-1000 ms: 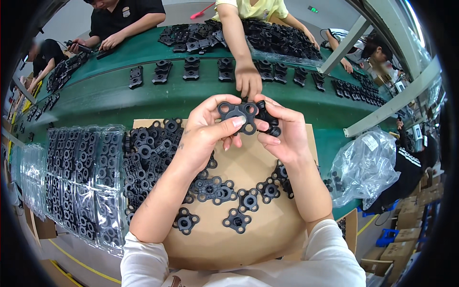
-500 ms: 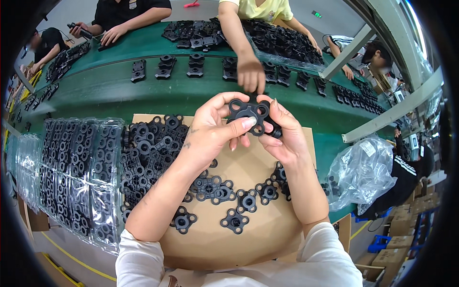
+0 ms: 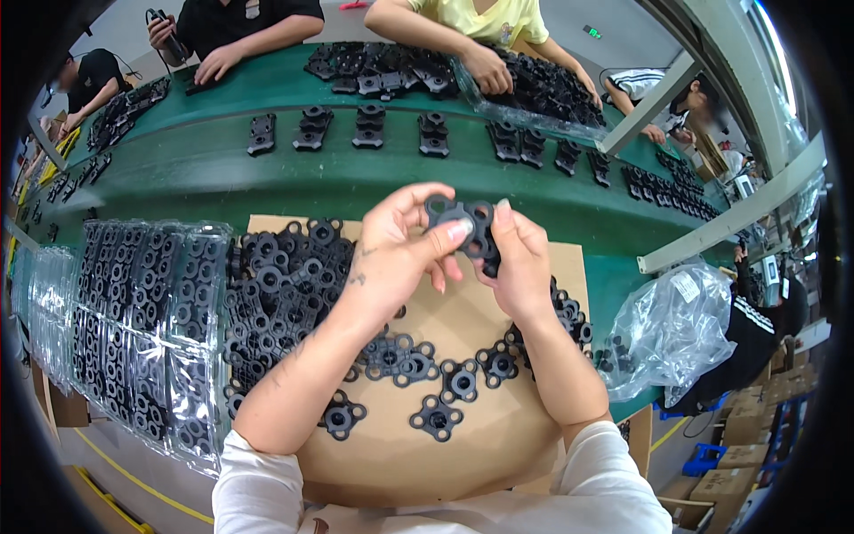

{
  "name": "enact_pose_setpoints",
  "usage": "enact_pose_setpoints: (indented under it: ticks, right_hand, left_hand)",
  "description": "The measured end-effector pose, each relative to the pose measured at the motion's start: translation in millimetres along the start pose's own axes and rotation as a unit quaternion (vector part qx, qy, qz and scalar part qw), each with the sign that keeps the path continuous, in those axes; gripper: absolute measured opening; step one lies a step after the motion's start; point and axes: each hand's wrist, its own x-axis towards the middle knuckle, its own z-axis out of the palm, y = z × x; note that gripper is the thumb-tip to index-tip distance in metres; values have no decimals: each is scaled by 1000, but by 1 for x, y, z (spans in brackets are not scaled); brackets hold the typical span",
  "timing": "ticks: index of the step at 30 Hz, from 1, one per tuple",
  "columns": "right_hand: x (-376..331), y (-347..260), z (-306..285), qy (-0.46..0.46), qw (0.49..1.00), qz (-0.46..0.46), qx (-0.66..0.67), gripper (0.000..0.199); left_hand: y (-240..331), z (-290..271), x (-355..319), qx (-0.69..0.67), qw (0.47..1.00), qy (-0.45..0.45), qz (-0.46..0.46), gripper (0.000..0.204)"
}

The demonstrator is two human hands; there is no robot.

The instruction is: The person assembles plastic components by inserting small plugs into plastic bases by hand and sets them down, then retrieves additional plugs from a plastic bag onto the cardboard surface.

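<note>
Above the cardboard sheet (image 3: 498, 436), both hands grip a black plastic part with rings at its corners (image 3: 481, 214). My left hand (image 3: 398, 240) is closed on its left side, the thumb lying across its face. My right hand (image 3: 523, 267) is closed round its right side, thumb on top; its curled fingers partly hide the lower end. Whether a second black piece sits in the right fingers, I cannot tell. Below the hands, several similar four-ring parts (image 3: 436, 418) lie on the cardboard, and a heap of black parts (image 3: 285, 276) rises by my left forearm.
Clear plastic trays (image 3: 151, 329) of black rings stand at left. A crumpled clear bag (image 3: 676, 320) lies at right. Across the green conveyor (image 3: 356, 191), rows of black assemblies (image 3: 369, 126) sit before several co-workers. A white metal frame post (image 3: 738, 209) slants in at right.
The held part has tilted, and my right hand has turned and drawn closer round it. Opposite, a co-worker's hand has pulled back from the conveyor to the far pile.
</note>
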Motion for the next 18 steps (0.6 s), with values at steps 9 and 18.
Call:
enact_pose_setpoints:
  ticks: [9, 18]
  right_hand:
    - [9, -11, -12, -70, 959, 148, 232, 24]
    - [5, -6, 0, 27, 997, -6, 79, 24]
  left_hand:
    - [2, 7, -1, 24, 999, 10, 34, 39]
    - [-3, 8, 4, 23, 999, 26, 36, 38]
